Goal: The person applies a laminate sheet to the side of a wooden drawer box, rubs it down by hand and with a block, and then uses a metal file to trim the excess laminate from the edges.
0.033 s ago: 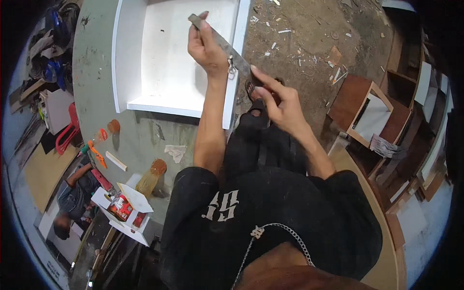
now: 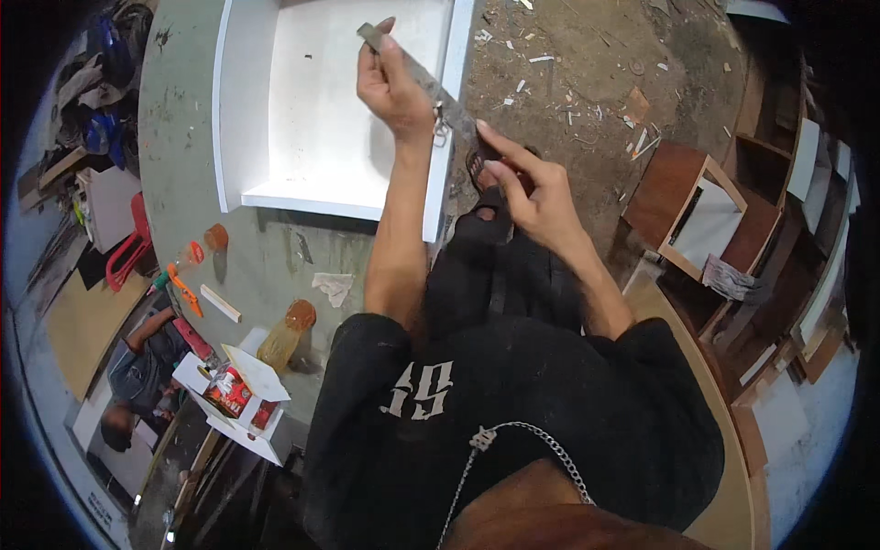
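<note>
metal strip (image 2: 431,87) spanning left hand (image 2: 394,87), right hand (image 2: 532,188)

A long grey metal strip (image 2: 422,81) runs slantwise between the hands: the left hand (image 2: 392,87) grips its far end, the right hand (image 2: 532,188) its near end. Beneath them an open white wooden box (image 2: 247,119) lies on the green tabletop (image 2: 183,165). Nearer, to the left, lie an orange plastic bottle (image 2: 286,335) and a white cardboard carton (image 2: 240,396). Right of the box lies the debris-strewn floor (image 2: 587,55).
</note>
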`<control>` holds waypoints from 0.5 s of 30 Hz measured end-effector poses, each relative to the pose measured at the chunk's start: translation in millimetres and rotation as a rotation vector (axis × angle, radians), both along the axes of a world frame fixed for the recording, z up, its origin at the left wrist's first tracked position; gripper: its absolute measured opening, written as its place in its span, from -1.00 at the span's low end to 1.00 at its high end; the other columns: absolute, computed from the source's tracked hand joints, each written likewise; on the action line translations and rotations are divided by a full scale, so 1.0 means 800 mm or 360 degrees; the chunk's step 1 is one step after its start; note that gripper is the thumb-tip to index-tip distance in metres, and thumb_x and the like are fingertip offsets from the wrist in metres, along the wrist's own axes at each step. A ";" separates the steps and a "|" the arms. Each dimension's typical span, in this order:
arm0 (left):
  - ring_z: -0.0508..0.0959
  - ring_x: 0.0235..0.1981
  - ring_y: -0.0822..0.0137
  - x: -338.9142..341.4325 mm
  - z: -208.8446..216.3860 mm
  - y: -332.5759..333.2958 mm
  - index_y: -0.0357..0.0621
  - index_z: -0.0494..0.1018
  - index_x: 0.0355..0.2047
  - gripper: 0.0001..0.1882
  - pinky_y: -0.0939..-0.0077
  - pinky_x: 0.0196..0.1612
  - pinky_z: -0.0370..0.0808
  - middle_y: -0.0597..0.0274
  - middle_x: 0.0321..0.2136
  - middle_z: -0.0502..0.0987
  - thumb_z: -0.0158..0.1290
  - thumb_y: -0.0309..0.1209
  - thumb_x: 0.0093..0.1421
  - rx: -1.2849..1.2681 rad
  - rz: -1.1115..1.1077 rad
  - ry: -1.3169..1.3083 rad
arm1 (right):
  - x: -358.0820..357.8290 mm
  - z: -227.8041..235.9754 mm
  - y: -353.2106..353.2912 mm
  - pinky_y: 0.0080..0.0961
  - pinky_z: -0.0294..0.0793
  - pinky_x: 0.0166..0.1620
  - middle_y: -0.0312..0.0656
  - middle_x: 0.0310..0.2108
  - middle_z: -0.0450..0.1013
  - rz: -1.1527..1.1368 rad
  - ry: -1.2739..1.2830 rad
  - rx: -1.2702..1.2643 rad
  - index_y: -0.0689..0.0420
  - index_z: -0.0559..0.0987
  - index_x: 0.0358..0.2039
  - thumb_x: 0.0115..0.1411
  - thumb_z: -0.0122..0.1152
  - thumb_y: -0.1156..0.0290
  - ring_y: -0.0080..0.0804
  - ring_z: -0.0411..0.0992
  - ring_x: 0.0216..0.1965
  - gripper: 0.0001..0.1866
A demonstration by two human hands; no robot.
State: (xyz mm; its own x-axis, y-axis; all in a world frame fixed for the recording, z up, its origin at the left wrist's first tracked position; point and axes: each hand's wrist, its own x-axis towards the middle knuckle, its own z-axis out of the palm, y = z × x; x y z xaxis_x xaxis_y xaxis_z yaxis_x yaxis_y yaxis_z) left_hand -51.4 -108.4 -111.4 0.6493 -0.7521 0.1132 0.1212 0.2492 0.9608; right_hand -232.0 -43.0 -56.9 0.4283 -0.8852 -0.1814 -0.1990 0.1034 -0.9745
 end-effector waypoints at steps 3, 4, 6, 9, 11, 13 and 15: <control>0.15 -0.68 0.73 0.005 -0.004 0.001 -0.28 0.45 -0.11 -0.72 0.76 -0.61 -0.01 0.60 -0.69 0.23 -0.11 -0.34 0.34 0.0018 0.0026 0.0026 | -0.003 -0.003 0.000 -0.70 0.39 -0.32 -0.30 -0.42 0.52 0.0066 0.0038 0.0115 0.05 0.45 0.15 0.23 0.05 0.59 -0.69 0.38 -0.43 -0.55; 0.16 -0.68 0.73 0.005 -0.001 0.005 -0.28 0.45 -0.11 -0.73 0.76 -0.61 0.00 0.60 -0.69 0.24 -0.11 -0.34 0.34 0.0021 -0.0017 -0.0004 | -0.006 0.002 -0.003 -0.68 0.38 -0.35 -0.29 -0.46 0.52 0.0077 0.0031 0.0178 0.03 0.45 0.15 0.23 0.07 0.57 -0.71 0.35 -0.47 -0.55; 0.18 -0.67 0.73 0.006 0.006 0.009 -0.27 0.44 -0.11 -0.74 0.77 -0.60 0.02 0.58 -0.68 0.27 -0.10 -0.35 0.34 0.0028 -0.0100 -0.0067 | -0.019 0.009 -0.008 -0.63 0.38 -0.41 -0.29 -0.56 0.51 0.0101 0.0017 0.0303 -0.02 0.46 0.15 0.23 0.09 0.53 -0.75 0.29 -0.54 -0.55; 0.22 -0.66 0.73 0.003 -0.001 0.013 -0.25 0.44 -0.13 -0.76 0.77 -0.61 0.08 0.56 -0.68 0.29 -0.09 -0.35 0.34 0.0055 -0.0335 -0.0100 | -0.033 -0.012 0.005 -0.66 0.36 -0.41 -0.24 -0.42 0.57 0.0015 -0.0062 0.0098 0.00 0.45 0.15 0.23 0.09 0.55 -0.75 0.28 -0.52 -0.54; 0.20 -0.67 0.72 0.004 -0.008 0.010 -0.24 0.44 -0.13 -0.76 0.76 -0.61 0.06 0.57 -0.68 0.26 -0.10 -0.34 0.34 0.0011 -0.0212 -0.0085 | -0.016 -0.012 0.011 -0.66 0.37 -0.39 -0.17 -0.34 0.58 -0.0008 -0.0042 0.0047 0.02 0.45 0.15 0.21 0.10 0.57 -0.73 0.27 -0.50 -0.53; 0.18 -0.67 0.71 0.007 -0.011 0.008 -0.22 0.44 -0.14 -0.76 0.75 -0.61 0.05 0.58 -0.68 0.24 -0.12 -0.33 0.35 -0.0019 0.0057 -0.0034 | -0.002 -0.003 0.012 -0.65 0.38 -0.37 -0.10 -0.29 0.58 0.0031 0.0032 0.0053 0.03 0.44 0.15 0.21 0.11 0.57 -0.71 0.28 -0.49 -0.53; 0.17 -0.65 0.71 0.013 -0.020 0.008 -0.21 0.42 -0.15 -0.76 0.75 -0.60 0.05 0.58 -0.66 0.22 -0.13 -0.31 0.35 -0.0052 0.0020 0.0031 | 0.001 0.003 0.009 -0.66 0.38 -0.39 -0.10 -0.31 0.58 0.0065 0.0007 0.0093 0.03 0.44 0.15 0.21 0.10 0.57 -0.70 0.29 -0.51 -0.54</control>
